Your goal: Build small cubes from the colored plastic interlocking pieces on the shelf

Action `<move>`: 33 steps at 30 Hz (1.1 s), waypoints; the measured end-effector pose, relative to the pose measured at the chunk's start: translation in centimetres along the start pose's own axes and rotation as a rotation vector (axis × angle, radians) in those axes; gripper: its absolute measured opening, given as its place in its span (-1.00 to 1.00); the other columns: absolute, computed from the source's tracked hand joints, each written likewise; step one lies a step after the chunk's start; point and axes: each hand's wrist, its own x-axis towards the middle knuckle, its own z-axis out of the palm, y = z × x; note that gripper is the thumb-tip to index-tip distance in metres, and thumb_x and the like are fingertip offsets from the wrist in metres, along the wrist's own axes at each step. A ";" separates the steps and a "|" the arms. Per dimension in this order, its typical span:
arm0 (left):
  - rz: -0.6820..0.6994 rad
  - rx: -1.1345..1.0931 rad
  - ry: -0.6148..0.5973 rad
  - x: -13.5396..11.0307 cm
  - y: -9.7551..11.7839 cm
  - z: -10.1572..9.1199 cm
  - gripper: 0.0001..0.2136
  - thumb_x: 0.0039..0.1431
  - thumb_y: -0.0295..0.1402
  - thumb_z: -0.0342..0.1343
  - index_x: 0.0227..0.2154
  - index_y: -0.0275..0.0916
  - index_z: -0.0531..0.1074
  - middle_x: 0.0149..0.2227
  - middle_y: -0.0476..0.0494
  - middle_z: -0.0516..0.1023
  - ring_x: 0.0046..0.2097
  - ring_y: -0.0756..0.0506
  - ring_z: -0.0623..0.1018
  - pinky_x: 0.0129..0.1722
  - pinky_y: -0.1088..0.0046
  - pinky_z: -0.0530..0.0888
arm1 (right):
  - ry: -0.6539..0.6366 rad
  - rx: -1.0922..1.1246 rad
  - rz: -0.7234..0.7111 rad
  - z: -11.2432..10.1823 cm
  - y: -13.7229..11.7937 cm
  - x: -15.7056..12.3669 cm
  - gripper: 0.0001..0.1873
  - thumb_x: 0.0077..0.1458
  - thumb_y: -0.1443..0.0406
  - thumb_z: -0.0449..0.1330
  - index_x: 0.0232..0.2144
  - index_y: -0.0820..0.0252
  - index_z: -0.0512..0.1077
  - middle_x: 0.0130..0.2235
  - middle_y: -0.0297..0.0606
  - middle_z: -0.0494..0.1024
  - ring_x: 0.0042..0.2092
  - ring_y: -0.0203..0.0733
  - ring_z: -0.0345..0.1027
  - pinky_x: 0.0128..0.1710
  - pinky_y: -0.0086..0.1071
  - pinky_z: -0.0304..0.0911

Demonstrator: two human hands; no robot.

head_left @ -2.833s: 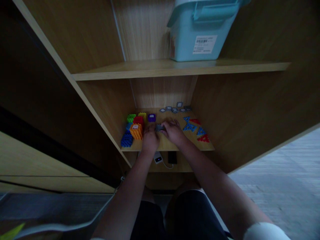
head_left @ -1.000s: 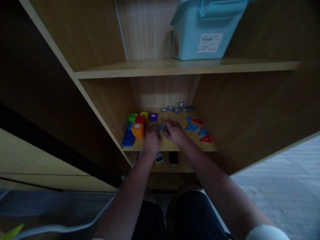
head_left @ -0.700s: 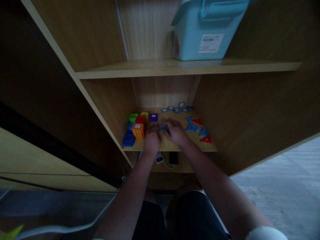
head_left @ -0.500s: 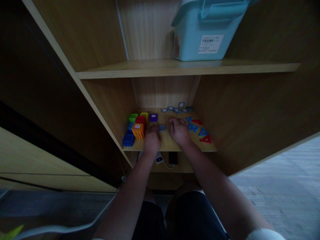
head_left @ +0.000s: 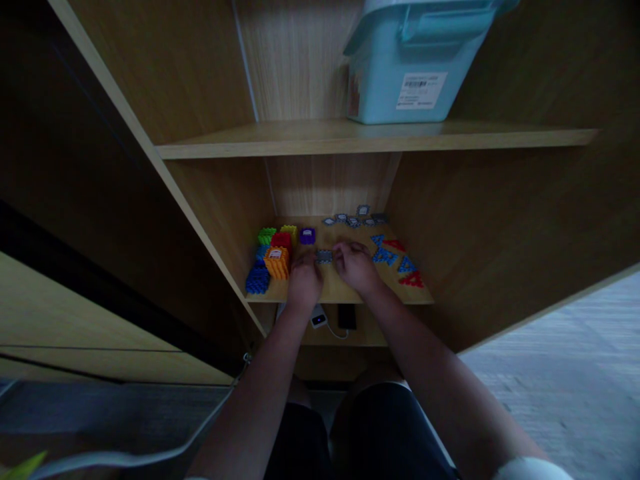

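A small flat grey building tile [head_left: 325, 257] with a notched edge lies low over the middle shelf, between my two hands. My left hand [head_left: 305, 277] is closed at its left edge, the fingertips partly hidden. At the tile's right edge are the curled fingers of my right hand [head_left: 356, 267]; whether they hold a second small piece cannot be seen. Left of my left hand, close by, stands a stack of orange tiles [head_left: 277, 263]. Blue triangular pieces [head_left: 385, 256] lie just right of my right hand.
Red stacked tiles [head_left: 281, 240], a dark blue stack [head_left: 257, 279] and a purple tile [head_left: 307, 236] sit left. Grey tiles [head_left: 353, 221] lie along the back, red triangles [head_left: 412, 279] at right. Overhead, the upper shelf [head_left: 300, 143] bears a light blue bin [head_left: 385, 87].
My right hand has moved a little left, up to the grey tile's right edge. My left hand and the tile have hardly moved.
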 end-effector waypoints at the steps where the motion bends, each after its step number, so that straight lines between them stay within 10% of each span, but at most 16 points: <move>1: 0.001 -0.003 0.000 0.0 0.0 0.0 -0.71 0.39 -0.56 -0.02 0.01 -0.35 0.55 -0.01 -0.34 0.68 0.04 -0.24 0.65 0.17 0.19 0.56 | 0.002 0.004 -0.001 0.0 0.0 0.0 -0.69 0.30 0.40 0.11 0.04 0.18 0.49 -0.13 -0.12 0.71 -0.02 0.03 0.52 0.26 -0.05 0.21; 33: -0.034 -0.008 -0.013 0.0 0.0 0.0 -0.69 0.33 -0.58 0.00 0.03 -0.30 0.52 0.02 -0.33 0.67 0.05 -0.25 0.65 0.16 0.19 0.56 | -0.012 0.099 -0.036 -0.2 -0.1 -0.1 -0.64 0.18 0.46 0.14 -0.01 0.10 0.48 -0.21 -0.24 0.72 -0.06 -0.01 0.55 0.20 -0.11 0.27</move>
